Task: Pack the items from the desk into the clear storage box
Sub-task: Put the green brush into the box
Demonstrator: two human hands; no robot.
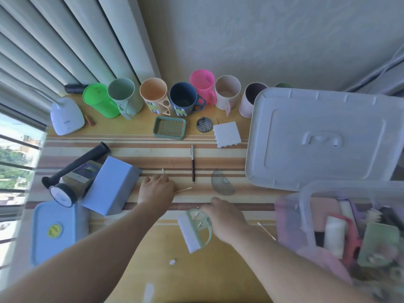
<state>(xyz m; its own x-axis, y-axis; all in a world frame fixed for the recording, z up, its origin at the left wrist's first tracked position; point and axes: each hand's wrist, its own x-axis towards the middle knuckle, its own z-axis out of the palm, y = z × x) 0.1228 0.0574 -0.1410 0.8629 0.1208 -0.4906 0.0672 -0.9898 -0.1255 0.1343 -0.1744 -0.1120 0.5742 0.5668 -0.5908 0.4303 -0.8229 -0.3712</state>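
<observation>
Clear plastic marks where everything has to end up: the storage box (306, 215) sits at my lower right, its lid (323, 136) off and lying flat on the table (229, 270) just behind it, and it already holds a jumble of things, among them a white roll and some pink and green pieces I cannot identify through the blur. I judge the packing well under way but far from finished, since a row of cups (153, 95) still lines the wall, with a green soap dish (170, 127), a pen (192, 164), a protractor (223, 182), a blue box (111, 184) and a blue lidded case (54, 230) all still out. The step in hand looks like gathering the small loose pieces in the middle. My left hand (156, 189) rests palm down on the striped cloth with fingers curled over a cotton swab (183, 190), whose stick pokes out to the right; whether the fingers actually pinch it or only cover it I cannot tell. My right hand (225, 217) is at the pale green scrubbing brush (194, 228), fingers bent against its looped handle, apparently gripping it, though the contact side is hidden by the back of the hand. Another swab (266, 231) lies near the box, beside my right wrist. Next, I reckon, the brush needs lifting clear and carrying right over the box rim, then dropping into a free gap; the swab needs a fine fingertip pinch, as it lies flat and thin on the cloth.
</observation>
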